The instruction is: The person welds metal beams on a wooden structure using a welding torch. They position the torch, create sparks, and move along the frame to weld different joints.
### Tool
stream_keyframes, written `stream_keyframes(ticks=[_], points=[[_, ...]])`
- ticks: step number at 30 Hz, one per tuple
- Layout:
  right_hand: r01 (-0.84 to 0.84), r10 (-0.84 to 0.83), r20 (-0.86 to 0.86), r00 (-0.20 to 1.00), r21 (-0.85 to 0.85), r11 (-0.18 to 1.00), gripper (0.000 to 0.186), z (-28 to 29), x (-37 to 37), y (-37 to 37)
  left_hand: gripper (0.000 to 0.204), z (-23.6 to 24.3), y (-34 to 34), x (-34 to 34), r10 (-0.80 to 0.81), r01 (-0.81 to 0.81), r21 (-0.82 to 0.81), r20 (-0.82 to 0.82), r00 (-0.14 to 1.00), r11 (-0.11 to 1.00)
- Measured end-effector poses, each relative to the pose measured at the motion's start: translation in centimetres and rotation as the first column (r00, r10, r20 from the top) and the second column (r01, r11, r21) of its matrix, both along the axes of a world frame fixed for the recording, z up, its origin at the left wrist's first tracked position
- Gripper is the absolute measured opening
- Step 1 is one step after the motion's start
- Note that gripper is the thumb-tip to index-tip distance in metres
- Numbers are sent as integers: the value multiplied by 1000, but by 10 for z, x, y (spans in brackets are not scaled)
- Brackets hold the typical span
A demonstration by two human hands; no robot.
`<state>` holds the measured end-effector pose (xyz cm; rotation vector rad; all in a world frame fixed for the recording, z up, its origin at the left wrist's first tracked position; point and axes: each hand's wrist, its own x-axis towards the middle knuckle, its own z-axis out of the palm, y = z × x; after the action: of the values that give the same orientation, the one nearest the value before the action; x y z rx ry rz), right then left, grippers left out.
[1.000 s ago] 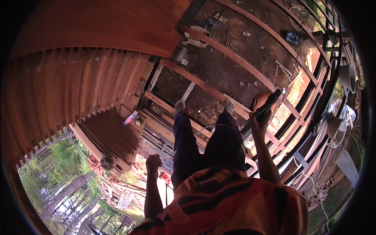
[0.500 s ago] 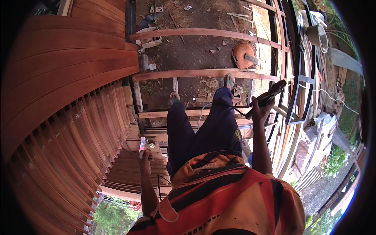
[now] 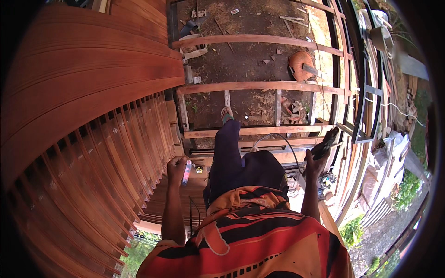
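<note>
In the head view, the right hand is closed around a black handheld tool, which looks like a power tool; its exact kind I cannot tell. The tool is at the person's right side, with its far end directed forward and outward, near the dark metal frame. A dark cable makes a curve in front of the right leg and goes toward this hand.

The left hand is at the other side, with its fingers bent inward; whether they pinch something, I cannot tell. Just beside it, in the picture, appear a pink tube-shaped item and a small yellowish round object.

To the left stand many reddish-brown wooden slats, below a wall of wide boards. One sandaled foot is visible near the wooden beams, which cross above the brown ground. Farther forward on the right is a rounded orange object, with a grey piece across its edge.
</note>
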<state>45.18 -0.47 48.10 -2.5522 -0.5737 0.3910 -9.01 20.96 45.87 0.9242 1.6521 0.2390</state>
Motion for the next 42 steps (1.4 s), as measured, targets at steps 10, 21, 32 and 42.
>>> stream_keyframes(ticks=[10,21,32,42], points=[[235,-225,-309,924,-4,972,100,6,-62,-29,30,36,40,50,-265,261,-64,-53,963,963],[242,-247,-344,906,-57,969,94,-17,-52,-57,25,38,59,81,-255,255,-2,-51,966,967],[470,-492,-324,808,-149,870,88,-3,-88,3,26,18,240,148,-508,507,-40,-122,853,861],[503,-570,-373,732,-268,822,93,3,-156,10,22,11,298,170,-526,525,27,29,850,851]])
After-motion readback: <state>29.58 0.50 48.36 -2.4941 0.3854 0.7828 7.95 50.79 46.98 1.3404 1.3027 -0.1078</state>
